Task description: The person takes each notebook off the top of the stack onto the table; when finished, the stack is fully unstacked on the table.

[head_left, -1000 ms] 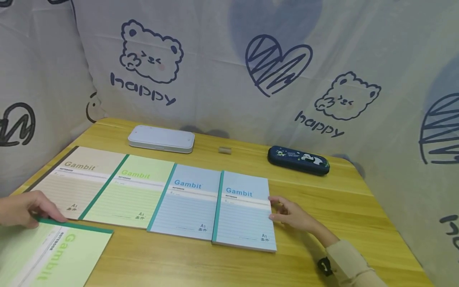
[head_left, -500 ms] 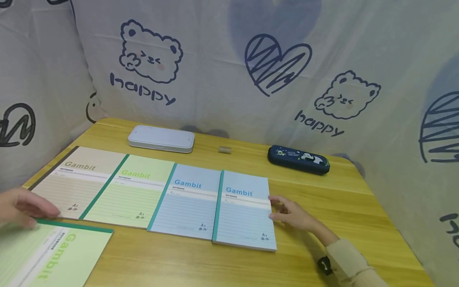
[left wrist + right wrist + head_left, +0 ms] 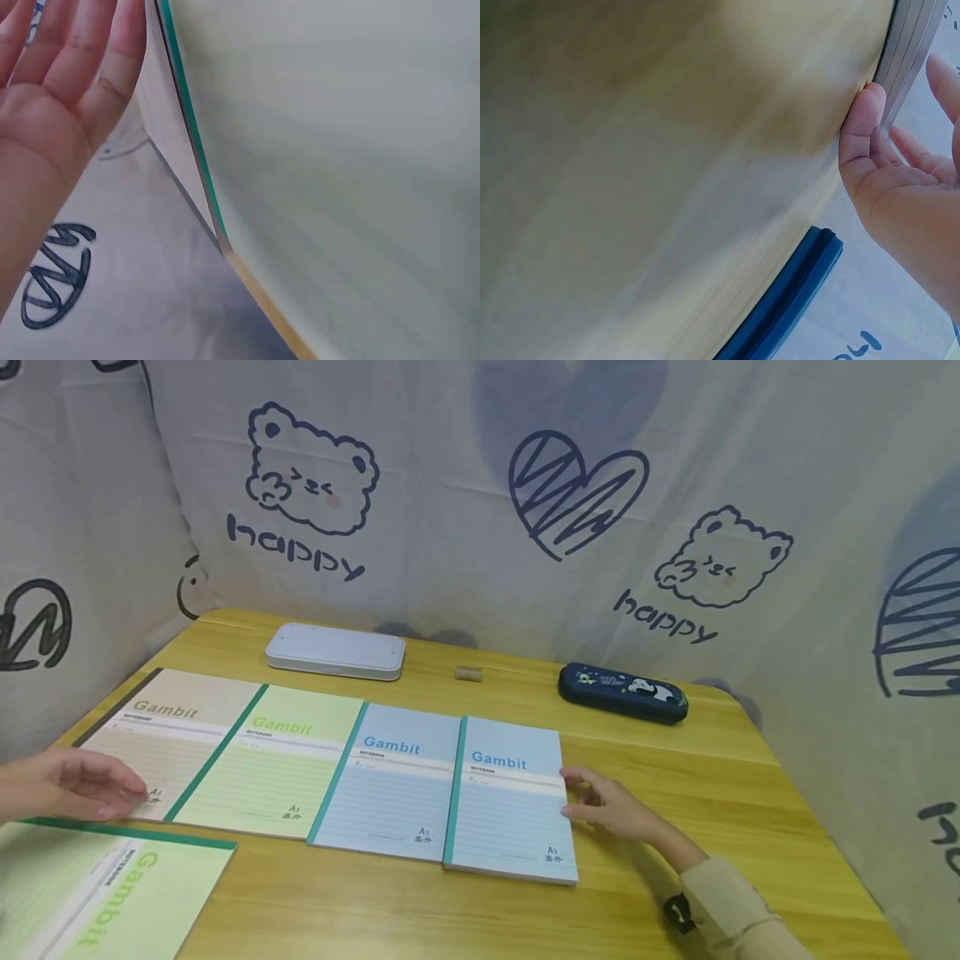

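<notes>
A row of A5 Gambit notebooks lies on the wooden table in the head view: a beige notebook [image 3: 191,697], a green notebook [image 3: 300,781], a blue notebook [image 3: 390,802] and a second blue notebook [image 3: 513,822] at the right end. My left hand [image 3: 71,785], fingers loosely extended, is over the beige one's lower corner and holds nothing. Below that hand, a turned green notebook [image 3: 161,889] lies at the front left with its teal spine toward the row. My right hand [image 3: 611,808] touches the right edge of the last blue notebook with its fingertips; the right wrist view shows layered edges [image 3: 909,56] there.
Behind the row are a white flat case [image 3: 336,650], a small tan block [image 3: 468,673] and a dark blue panda pencil case [image 3: 622,693]. A cloth curtain [image 3: 442,527] printed with bears and hearts hangs around the table's back and sides.
My left hand has left the turned green notebook's spine and moved up and right over the beige notebook's corner. The right hand has stayed at the blue notebook's edge.
</notes>
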A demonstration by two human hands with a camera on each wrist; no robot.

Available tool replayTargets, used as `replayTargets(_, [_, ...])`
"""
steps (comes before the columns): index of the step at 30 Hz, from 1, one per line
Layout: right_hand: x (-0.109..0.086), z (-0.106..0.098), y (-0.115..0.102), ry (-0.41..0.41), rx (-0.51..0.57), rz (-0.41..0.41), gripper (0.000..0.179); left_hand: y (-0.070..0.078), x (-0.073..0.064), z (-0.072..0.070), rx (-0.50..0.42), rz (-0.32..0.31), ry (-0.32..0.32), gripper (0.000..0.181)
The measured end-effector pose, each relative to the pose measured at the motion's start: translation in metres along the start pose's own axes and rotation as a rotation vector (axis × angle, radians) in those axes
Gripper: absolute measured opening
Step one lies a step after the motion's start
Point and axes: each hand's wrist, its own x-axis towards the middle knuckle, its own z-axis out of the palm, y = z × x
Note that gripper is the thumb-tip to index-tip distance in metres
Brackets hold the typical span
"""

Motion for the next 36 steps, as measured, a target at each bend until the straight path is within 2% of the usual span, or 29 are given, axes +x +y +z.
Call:
replayTargets(3, [0.0,0.0,0.0,0.001,-0.002,0.001,0.055,0.014,0.006,0.009,0.028,-0.036,0.071,0.031])
replayTargets(5, [0.0,0.0,0.001,0.001,-0.004,0.001,0.055,0.023,0.01,0.013,0.025,-0.072,0.077,0.032])
replayTargets(6, [0.0,-0.001,0.001,0.001,-0.004,0.0,0.055,0.026,0.012,0.014,0.025,-0.069,0.07,0.032])
replayTargets(9, [0.0,-0.001,0.001,0.0,-0.007,-0.004,0.055,0.035,0.019,0.018,0.024,-0.029,0.052,0.031])
replayTargets(14, [0.0,-0.001,0.001,0.002,-0.013,-0.008,0.055,0.05,0.03,0.025,-0.003,0.055,0.066,0.026])
replayTargets(19, [0.0,-0.001,0.001,-0.001,-0.012,-0.015,0.056,0.066,0.042,0.035,-0.026,0.148,0.023,0.026])
replayTargets(28, [-0.001,-0.002,0.003,-0.001,-0.009,-0.018,0.056,0.095,0.068,0.053,0.003,0.218,-0.006,0.028])
replayTargets(33, [-0.001,-0.002,0.003,0.002,-0.008,-0.02,0.056,0.112,0.085,0.065,0.007,0.206,-0.004,0.032])
replayTargets(36, [-0.001,-0.002,0.003,0.001,-0.011,-0.021,0.055,0.12,0.096,0.072,-0.009,0.219,0.008,0.034])
